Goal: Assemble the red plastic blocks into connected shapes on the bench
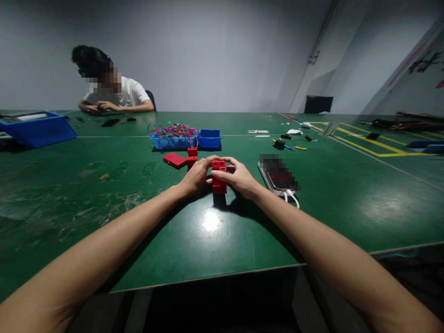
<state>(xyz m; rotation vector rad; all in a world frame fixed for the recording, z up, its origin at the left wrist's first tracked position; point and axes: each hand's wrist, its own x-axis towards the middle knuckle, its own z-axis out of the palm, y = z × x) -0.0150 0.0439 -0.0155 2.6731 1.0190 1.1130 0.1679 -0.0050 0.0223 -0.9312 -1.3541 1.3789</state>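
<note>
A small stack of red blocks stands near the middle of the green table, with round holes showing on its top piece. My left hand curves round its left side, fingertips at the top. From the right, my right hand grips it, thumb across the front and fingers behind. Just left of my left hand are more red blocks, and beside them a flat red piece lies on the table.
Behind the blocks stand a blue bin of coloured wires and a smaller blue bin. A phone with white cables lies right. A large blue bin stands far left. Across the table sits a person.
</note>
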